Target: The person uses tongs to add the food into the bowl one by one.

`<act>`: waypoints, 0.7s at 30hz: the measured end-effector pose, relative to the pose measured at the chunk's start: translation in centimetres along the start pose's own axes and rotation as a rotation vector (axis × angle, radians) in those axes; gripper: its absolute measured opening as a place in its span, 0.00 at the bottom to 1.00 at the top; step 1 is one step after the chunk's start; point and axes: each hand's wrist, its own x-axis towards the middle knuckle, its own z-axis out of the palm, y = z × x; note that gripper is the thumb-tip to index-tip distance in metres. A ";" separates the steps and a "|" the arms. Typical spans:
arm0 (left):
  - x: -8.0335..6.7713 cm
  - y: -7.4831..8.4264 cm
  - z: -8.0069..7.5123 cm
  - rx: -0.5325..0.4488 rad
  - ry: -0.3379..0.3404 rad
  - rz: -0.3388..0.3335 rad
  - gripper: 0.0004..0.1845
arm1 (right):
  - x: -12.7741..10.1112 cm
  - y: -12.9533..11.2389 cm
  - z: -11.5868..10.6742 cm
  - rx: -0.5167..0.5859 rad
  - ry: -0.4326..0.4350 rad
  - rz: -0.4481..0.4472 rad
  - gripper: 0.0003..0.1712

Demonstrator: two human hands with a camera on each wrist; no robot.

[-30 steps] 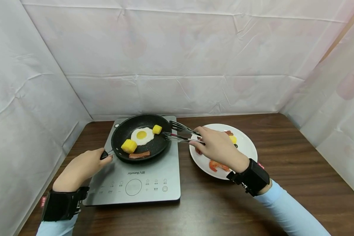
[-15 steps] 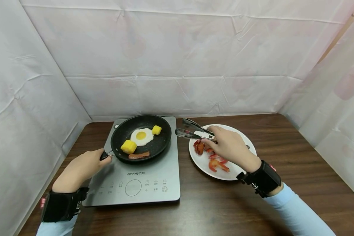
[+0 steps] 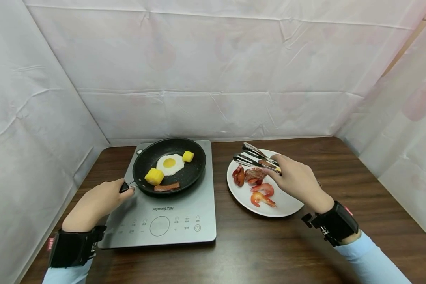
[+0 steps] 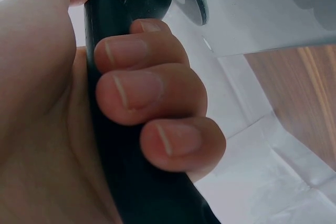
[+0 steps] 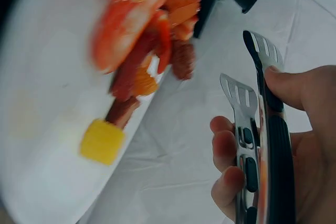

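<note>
My left hand (image 3: 96,203) grips the black handle (image 4: 123,108) of a black frying pan (image 3: 145,163) on the induction cooker (image 3: 184,221). In the pan lie a fried egg (image 3: 169,163), two yellow corn pieces (image 3: 154,176) and a sausage strip (image 3: 167,187). My right hand (image 3: 298,182) holds metal tongs (image 3: 255,157), their arms slightly apart and empty, above the far side of a white plate (image 3: 287,203). On the plate lie shrimp (image 3: 262,195), a meat piece (image 3: 254,174) and a red sausage (image 3: 239,176). The right wrist view shows the tongs (image 5: 257,103) beside a yellow corn chunk (image 5: 102,141).
The dark wooden table (image 3: 269,244) is walled by white sheeting (image 3: 213,71) at the back and on both sides. The cooker's control panel (image 3: 159,225) faces me.
My right hand has carried the tongs from the pan's right rim rightward to over the plate. The left hand stays on the pan handle.
</note>
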 end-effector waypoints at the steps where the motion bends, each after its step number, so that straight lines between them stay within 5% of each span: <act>1: 0.0 0.0 0.0 0.002 0.000 0.000 0.38 | -0.2 0.3 0.0 0.000 0.001 0.012 0.25; 21: 0.1 0.0 0.0 -0.001 0.001 -0.005 0.38 | -4.1 5.5 0.4 -0.038 0.003 0.149 0.31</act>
